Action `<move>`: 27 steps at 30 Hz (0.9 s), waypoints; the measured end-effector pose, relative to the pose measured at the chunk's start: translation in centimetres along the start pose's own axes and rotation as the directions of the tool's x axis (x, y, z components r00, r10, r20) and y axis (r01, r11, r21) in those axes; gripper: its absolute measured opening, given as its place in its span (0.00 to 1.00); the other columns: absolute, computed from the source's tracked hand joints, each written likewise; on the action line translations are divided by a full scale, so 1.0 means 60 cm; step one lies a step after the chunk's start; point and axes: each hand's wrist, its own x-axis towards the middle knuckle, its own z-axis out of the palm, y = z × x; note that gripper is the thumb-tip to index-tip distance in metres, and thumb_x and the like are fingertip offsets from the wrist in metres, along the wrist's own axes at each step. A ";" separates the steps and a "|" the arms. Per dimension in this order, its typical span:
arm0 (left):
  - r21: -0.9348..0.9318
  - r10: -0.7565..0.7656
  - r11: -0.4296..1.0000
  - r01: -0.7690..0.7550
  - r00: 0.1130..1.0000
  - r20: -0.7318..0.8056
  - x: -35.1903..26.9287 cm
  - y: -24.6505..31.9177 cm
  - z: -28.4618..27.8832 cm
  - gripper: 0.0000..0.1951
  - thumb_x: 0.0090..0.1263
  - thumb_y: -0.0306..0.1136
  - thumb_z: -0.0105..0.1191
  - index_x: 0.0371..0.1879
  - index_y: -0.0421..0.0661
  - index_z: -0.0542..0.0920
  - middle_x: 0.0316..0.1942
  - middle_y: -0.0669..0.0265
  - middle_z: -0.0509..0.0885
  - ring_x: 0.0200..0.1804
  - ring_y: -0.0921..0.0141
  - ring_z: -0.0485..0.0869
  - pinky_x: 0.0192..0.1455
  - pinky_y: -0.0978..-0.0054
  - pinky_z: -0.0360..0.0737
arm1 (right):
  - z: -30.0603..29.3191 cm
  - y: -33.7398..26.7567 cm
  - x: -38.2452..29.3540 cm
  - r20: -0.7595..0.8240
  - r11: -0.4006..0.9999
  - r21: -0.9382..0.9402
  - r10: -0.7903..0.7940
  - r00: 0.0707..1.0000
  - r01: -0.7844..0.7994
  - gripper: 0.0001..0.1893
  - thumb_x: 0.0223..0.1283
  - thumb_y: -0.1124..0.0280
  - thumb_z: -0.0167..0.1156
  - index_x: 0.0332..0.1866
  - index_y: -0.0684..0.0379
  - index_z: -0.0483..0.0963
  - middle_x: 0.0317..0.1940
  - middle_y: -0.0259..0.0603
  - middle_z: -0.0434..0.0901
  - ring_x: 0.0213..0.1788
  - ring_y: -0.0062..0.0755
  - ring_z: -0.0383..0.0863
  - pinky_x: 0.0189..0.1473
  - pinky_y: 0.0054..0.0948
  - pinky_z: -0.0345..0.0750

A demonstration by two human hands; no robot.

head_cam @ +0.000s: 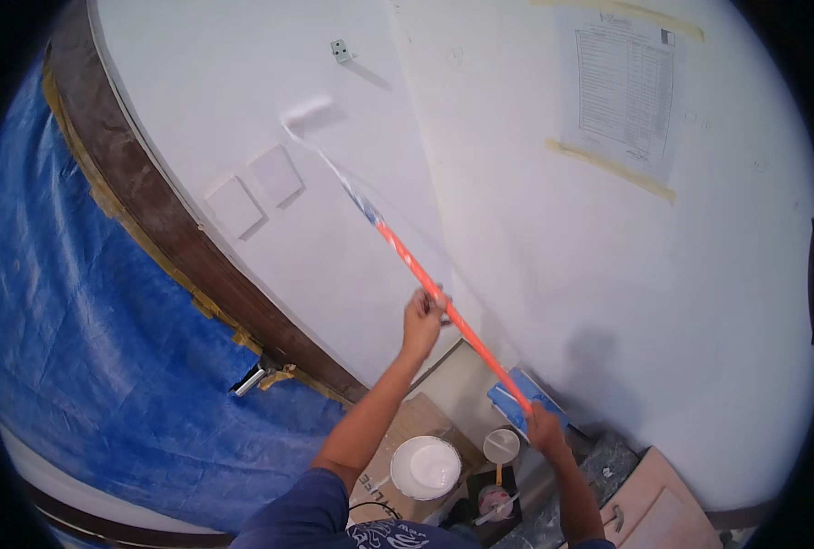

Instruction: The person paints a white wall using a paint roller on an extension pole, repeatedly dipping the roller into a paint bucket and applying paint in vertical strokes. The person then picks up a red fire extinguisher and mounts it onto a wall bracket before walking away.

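My left hand point(425, 317) grips the middle of a long orange extension pole point(475, 342). Lower down, my right hand point(545, 431) is closed around the pole's near end. The pole slants up and to the left, its far section smeared with white and blue. At its tip a white paint roller point(308, 110) lies close to or against the white wall point(352, 267); contact cannot be told. Two square white plates point(235, 207), perhaps switch covers, sit on the wall below the roller. Above it, a small pale green box with dark holes point(339, 50) projects from the wall.
Blue plastic sheeting point(105, 329) hangs at left beside a brown frame point(194, 243) edged with masking tape. Below stand a bucket of white paint point(426, 468), a blue paint tray point(516, 398) and a strainer point(501, 446). A printed sheet point(623, 96) is taped at upper right.
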 end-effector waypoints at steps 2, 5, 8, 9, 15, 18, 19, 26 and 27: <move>-0.032 -0.094 0.995 0.094 0.995 0.017 -0.039 -0.079 -0.003 0.15 0.79 0.30 0.54 0.61 0.39 0.73 0.48 0.63 0.83 0.48 0.68 0.85 0.48 0.61 0.89 | 0.031 0.038 -0.053 0.055 0.992 -0.078 0.107 0.993 -0.102 0.12 0.72 0.63 0.55 0.49 0.62 0.70 0.33 0.62 0.82 0.41 0.71 0.81 0.41 0.59 0.75; -0.021 -0.187 0.982 0.188 0.982 0.013 -0.090 -0.157 -0.010 0.15 0.80 0.31 0.53 0.61 0.41 0.73 0.47 0.64 0.83 0.48 0.68 0.85 0.48 0.63 0.89 | 0.061 0.076 -0.117 0.067 0.988 -0.113 0.117 0.991 -0.109 0.12 0.73 0.63 0.56 0.49 0.61 0.69 0.32 0.63 0.81 0.39 0.73 0.81 0.40 0.62 0.74; -0.009 -0.182 0.983 0.182 0.983 0.006 -0.105 -0.173 -0.017 0.15 0.81 0.31 0.52 0.61 0.41 0.72 0.47 0.64 0.82 0.48 0.70 0.85 0.48 0.66 0.90 | 0.075 0.093 -0.130 0.036 0.993 -0.085 0.079 0.996 -0.076 0.11 0.74 0.65 0.54 0.49 0.62 0.70 0.35 0.64 0.81 0.42 0.72 0.81 0.42 0.61 0.75; -0.013 -0.162 0.987 0.162 0.987 0.004 -0.097 -0.157 -0.011 0.15 0.81 0.31 0.52 0.61 0.40 0.73 0.46 0.65 0.82 0.47 0.71 0.85 0.48 0.67 0.90 | 0.071 0.089 -0.132 0.022 0.994 -0.075 0.078 0.997 -0.076 0.10 0.74 0.66 0.53 0.49 0.63 0.70 0.37 0.63 0.82 0.43 0.71 0.81 0.43 0.60 0.75; -0.035 0.048 0.998 -0.047 0.999 0.013 -0.002 0.003 -0.002 0.18 0.81 0.32 0.52 0.65 0.40 0.71 0.47 0.63 0.83 0.47 0.69 0.85 0.48 0.63 0.89 | 0.018 -0.008 -0.009 -0.048 0.999 -0.002 0.051 0.998 -0.051 0.12 0.75 0.63 0.53 0.48 0.62 0.71 0.36 0.64 0.81 0.43 0.71 0.80 0.41 0.59 0.75; -0.052 0.075 0.996 -0.076 0.997 -0.008 0.013 0.050 -0.001 0.18 0.80 0.32 0.52 0.64 0.40 0.72 0.47 0.62 0.83 0.47 0.68 0.85 0.49 0.62 0.89 | -0.005 -0.062 0.016 -0.047 0.996 0.003 0.086 0.995 -0.086 0.12 0.74 0.63 0.54 0.48 0.62 0.71 0.34 0.63 0.81 0.42 0.71 0.81 0.40 0.59 0.75; -0.046 0.055 0.997 -0.055 0.998 -0.011 0.010 0.041 -0.002 0.17 0.80 0.31 0.52 0.64 0.40 0.72 0.47 0.62 0.83 0.47 0.68 0.85 0.49 0.62 0.89 | 0.002 -0.053 0.013 -0.046 0.997 -0.001 0.071 0.996 -0.071 0.12 0.74 0.63 0.54 0.48 0.62 0.71 0.34 0.63 0.81 0.41 0.71 0.81 0.40 0.59 0.75; 0.006 -0.149 0.989 0.149 0.988 0.027 -0.072 -0.169 -0.016 0.15 0.80 0.32 0.52 0.61 0.40 0.73 0.47 0.62 0.83 0.46 0.67 0.87 0.47 0.61 0.90 | 0.066 0.066 -0.099 0.060 0.986 -0.121 0.119 0.991 -0.111 0.13 0.73 0.62 0.55 0.48 0.62 0.69 0.34 0.65 0.82 0.41 0.72 0.81 0.42 0.62 0.75; 0.043 -0.185 0.982 0.184 0.983 0.009 -0.089 -0.216 -0.022 0.15 0.80 0.32 0.53 0.60 0.41 0.73 0.46 0.62 0.83 0.46 0.67 0.87 0.46 0.62 0.90 | 0.082 0.089 -0.125 0.074 0.988 -0.100 0.125 0.989 -0.118 0.13 0.73 0.62 0.55 0.49 0.62 0.69 0.35 0.65 0.82 0.42 0.72 0.81 0.43 0.62 0.74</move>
